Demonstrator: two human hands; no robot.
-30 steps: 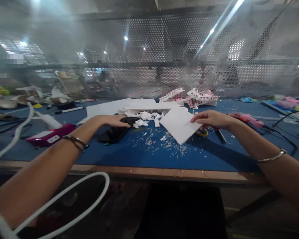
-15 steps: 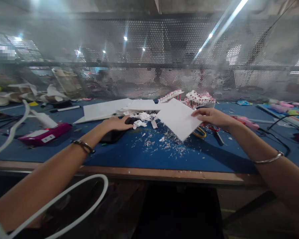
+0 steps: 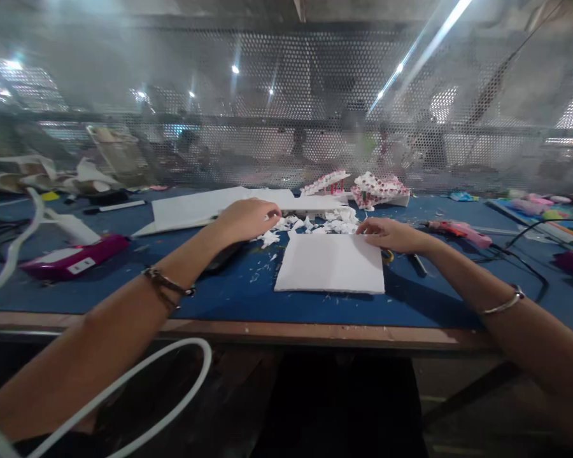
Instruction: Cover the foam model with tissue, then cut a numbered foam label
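A square white foam board (image 3: 332, 264) lies low over the blue table, its front edge facing me. My right hand (image 3: 389, 234) has its fingertips closed on the board's far right corner. To the left, my left hand (image 3: 248, 219) is held over a dark flat object (image 3: 222, 257), fingers loosely bent and a little apart, with nothing visible in them. Crumpled white scraps (image 3: 337, 222) sit between the two hands, behind the board. Larger white boards (image 3: 195, 208) are stacked beyond my left hand. Scissors with a yellow handle (image 3: 388, 256) are mostly hidden by the board and right hand.
A purple boxy device (image 3: 76, 256) is at the left, near a white cable (image 3: 200, 356). Pink-dotted white model pieces (image 3: 379, 189) stand at the back. A pink glue gun (image 3: 463, 233) with a black cord lies right. A perforated metal screen (image 3: 286, 95) rises behind the table.
The foam board has come down and turned from a tilted diamond to lie square before me, covering the small shavings. My left hand has risen and moved right, towards the scraps.
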